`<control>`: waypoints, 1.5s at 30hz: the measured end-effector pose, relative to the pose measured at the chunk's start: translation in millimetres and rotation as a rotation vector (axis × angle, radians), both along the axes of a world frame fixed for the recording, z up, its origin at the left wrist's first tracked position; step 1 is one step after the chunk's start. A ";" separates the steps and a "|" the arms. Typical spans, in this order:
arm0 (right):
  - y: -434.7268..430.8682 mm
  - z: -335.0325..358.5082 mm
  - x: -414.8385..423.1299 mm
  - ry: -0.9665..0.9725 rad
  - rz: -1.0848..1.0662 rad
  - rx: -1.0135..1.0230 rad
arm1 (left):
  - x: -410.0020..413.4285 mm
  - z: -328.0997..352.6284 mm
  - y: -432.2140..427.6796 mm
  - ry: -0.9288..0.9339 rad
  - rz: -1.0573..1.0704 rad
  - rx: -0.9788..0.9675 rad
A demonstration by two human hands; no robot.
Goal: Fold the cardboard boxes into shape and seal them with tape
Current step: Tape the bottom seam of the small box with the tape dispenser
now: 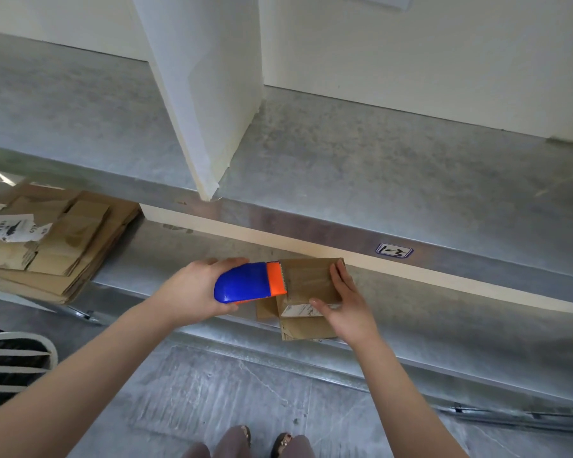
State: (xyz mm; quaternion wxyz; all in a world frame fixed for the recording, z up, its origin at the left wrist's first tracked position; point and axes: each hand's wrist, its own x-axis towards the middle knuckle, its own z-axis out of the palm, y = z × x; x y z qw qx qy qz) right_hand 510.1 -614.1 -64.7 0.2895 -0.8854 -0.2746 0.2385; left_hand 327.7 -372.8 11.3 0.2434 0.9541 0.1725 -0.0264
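A small brown cardboard box (pixel 306 280) stands on the lower metal shelf (pixel 444 328), with a white label on its near side and flaps hanging over the shelf edge. My left hand (pixel 192 289) grips a blue and orange tape dispenser (pixel 250 281), whose toothed orange end meets the box's top at its left edge. My right hand (pixel 346 304) rests on the box's right side, fingers over the top and thumb on the label.
A stack of flattened cardboard boxes (pixel 53 239) with white labels lies at the left on the same shelf. Above runs a wide metal shelf (pixel 377 166) with a white upright divider (pixel 205 94). A tag reading 1-3 (pixel 394 250) is stuck on its front edge. A striped object (pixel 10 365) sits at the lower left.
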 end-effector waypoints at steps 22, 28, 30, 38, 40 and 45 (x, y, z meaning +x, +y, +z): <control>3.6 2.4 -2.3 -0.003 0.001 -0.032 | -9.2 4.6 29.8 0.073 -0.016 -0.035; 0.6 0.4 -6.7 -0.022 -0.014 -0.009 | 1.5 -11.0 30.9 0.118 0.032 -0.118; -0.2 -1.1 -8.6 -0.024 -0.033 0.015 | 5.6 -12.1 31.6 0.134 0.043 -0.117; 2.0 -1.0 -8.1 -0.013 -0.047 0.013 | 16.9 -13.0 24.5 0.196 0.052 -0.137; 2.7 -1.0 -8.0 -0.008 -0.059 0.011 | 20.8 -12.6 23.3 0.210 0.056 -0.119; 3.8 0.0 -7.8 -0.002 -0.070 0.033 | 28.1 -14.5 22.3 0.211 0.026 -0.085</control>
